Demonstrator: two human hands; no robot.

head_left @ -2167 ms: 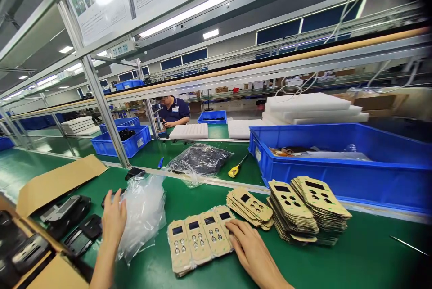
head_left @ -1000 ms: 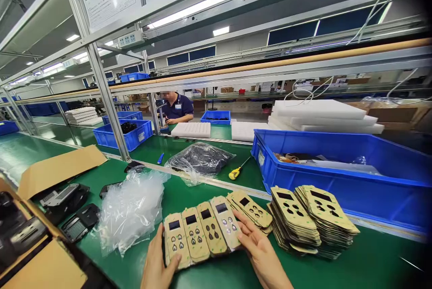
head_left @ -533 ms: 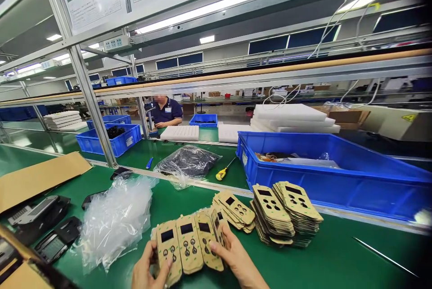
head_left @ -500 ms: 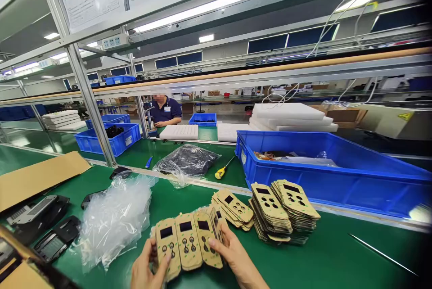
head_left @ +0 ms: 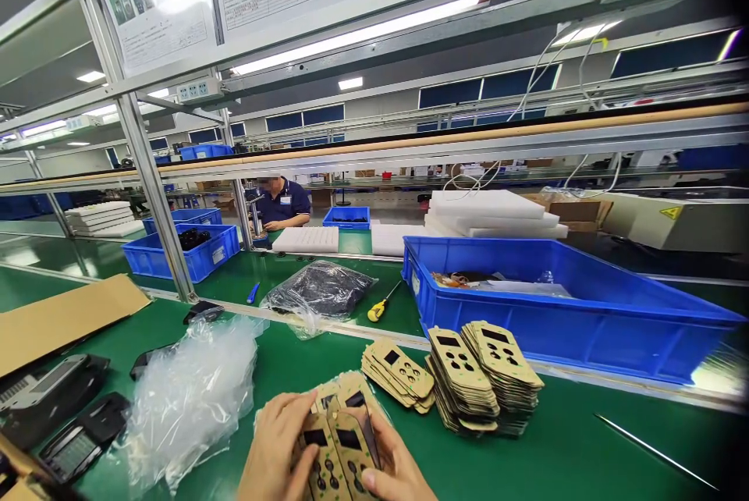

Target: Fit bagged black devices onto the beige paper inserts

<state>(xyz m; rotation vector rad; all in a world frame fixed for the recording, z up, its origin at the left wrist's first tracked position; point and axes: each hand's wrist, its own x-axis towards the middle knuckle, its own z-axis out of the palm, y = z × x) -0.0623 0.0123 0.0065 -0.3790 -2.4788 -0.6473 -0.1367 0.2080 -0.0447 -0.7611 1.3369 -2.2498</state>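
Note:
Both my hands hold a gathered bundle of tan keypad panels (head_left: 338,438) with dark windows and button holes, low at the frame's bottom centre. My left hand (head_left: 275,446) clasps its left side, fingers over the top. My right hand (head_left: 392,466) grips its right side. Just beyond lie more tan panels: a small fanned pile (head_left: 399,373) and two taller stacks (head_left: 483,376) on the green table (head_left: 585,446).
A crumpled clear plastic bag (head_left: 187,399) lies to the left, black housings (head_left: 58,415) and a cardboard flap (head_left: 64,318) beyond it. A blue bin (head_left: 573,314) stands behind the stacks. A yellow-handled screwdriver (head_left: 380,304) and a bagged dark item (head_left: 319,290) lie behind. Another person (head_left: 281,203) works opposite.
The row of panels that lay spread side by side has been pushed together into one bundle. My left hand left the plastic bag and joined my right on the panels.

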